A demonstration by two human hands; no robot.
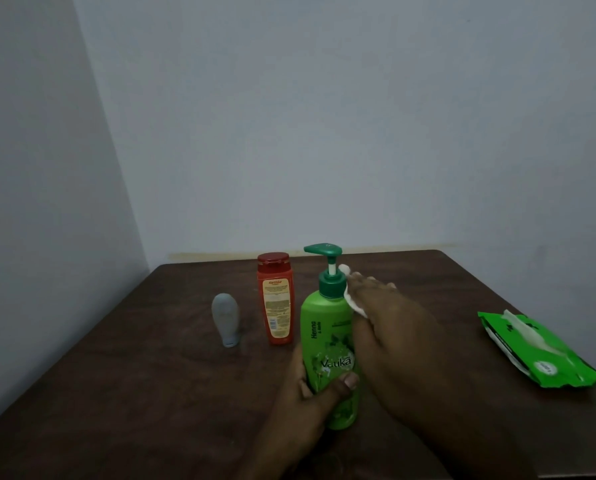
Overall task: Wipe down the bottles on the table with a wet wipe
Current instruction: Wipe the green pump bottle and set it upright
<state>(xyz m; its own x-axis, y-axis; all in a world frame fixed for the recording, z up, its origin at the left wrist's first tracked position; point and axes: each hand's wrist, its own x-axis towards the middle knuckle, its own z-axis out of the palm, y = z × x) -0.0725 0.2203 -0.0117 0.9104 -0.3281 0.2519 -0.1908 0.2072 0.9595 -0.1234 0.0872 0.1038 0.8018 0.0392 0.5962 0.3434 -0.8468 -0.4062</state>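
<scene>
The left hand (310, 393) hugs the green pump bottle (331, 344) low down; above it, the right hand (390, 327) presses a wet wipe (353, 301) (white) on its shoulder.

glossy plastic bottle (331, 344), dark wood table (151, 375)

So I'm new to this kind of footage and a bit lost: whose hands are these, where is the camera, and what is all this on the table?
There is no machine here. A person wears a camera on the head, looking down at their own hands. The left hand grips the green pump bottle, standing on the brown table. The right hand presses a white wet wipe against the bottle's shoulder, fingers fairly straight. Behind stand a red bottle and a small grey bottle, cap down. The green wipes pack lies to the right.
</scene>
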